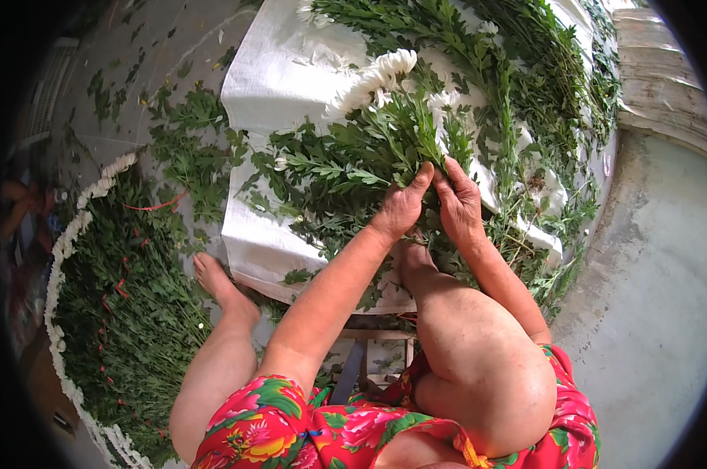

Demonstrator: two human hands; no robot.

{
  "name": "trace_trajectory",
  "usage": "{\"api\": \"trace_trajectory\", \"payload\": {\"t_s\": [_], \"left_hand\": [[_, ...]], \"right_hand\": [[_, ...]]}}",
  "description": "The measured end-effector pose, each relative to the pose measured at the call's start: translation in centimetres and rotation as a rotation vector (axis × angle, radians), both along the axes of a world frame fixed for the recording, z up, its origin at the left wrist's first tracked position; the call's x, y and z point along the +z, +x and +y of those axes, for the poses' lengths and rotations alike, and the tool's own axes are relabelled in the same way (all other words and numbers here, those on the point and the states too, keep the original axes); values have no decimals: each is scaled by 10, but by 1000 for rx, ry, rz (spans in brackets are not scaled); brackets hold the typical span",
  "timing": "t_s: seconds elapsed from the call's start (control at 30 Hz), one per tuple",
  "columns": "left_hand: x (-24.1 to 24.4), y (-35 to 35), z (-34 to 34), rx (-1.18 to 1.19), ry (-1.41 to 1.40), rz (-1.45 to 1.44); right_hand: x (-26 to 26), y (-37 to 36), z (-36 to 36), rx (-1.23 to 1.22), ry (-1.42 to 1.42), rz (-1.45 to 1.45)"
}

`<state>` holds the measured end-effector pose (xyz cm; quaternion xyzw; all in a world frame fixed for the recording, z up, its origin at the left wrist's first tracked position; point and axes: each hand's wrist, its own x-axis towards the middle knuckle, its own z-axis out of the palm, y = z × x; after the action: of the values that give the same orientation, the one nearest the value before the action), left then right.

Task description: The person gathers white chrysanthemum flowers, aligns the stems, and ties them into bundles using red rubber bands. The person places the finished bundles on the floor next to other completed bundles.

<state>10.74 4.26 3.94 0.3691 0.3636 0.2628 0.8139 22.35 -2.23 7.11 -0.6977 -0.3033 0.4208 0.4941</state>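
Note:
Before me lies a white woven sheet (271, 99) strewn with leafy green stems. My left hand (405, 202) grips the stems of a bunch of white chrysanthemums (374, 82), whose heads point up and to the left. Close beside it, my right hand (462, 202) pinches a leafy stem (456, 132) between thumb and fingers; a white bloom near it appears to belong to that stem. Where the stems run below my fingers, leaves hide them. Loose foliage (324, 187) lies under and to the left of both hands.
Many long chrysanthemum stems (488, 47) lie along the sheet's far and right side. At left, bundles with red ties (136, 293) stand in a curved row, white heads outward. Cut leaves (195, 170) litter the floor. My bare feet flank the sheet's near part. A person's arm (19, 205) shows far left.

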Motion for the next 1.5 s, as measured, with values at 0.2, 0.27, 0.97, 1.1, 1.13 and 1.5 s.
{"api": "trace_trajectory", "payload": {"t_s": [0.2, 0.27, 0.97, 1.1, 1.13, 1.5], "left_hand": [[-3, -15, 19, -73, -473, -444], [-14, -15, 20, -78, -323, -269], [-6, -46, 67, 66, -528, -345], [-6, -48, 65, 63, -531, -381], [-8, -50, 63, 72, -533, -384], [-9, -42, 49, 11, -579, -360]], "right_hand": [[6, -10, 4, 129, -82, 58], [11, -20, 8, 248, -73, -134], [-12, 82, -20, -176, 52, -677], [-19, 81, -42, -315, -74, -553], [-17, 89, -41, -207, -170, -962], [-20, 33, -37, 27, -64, -764]]}}
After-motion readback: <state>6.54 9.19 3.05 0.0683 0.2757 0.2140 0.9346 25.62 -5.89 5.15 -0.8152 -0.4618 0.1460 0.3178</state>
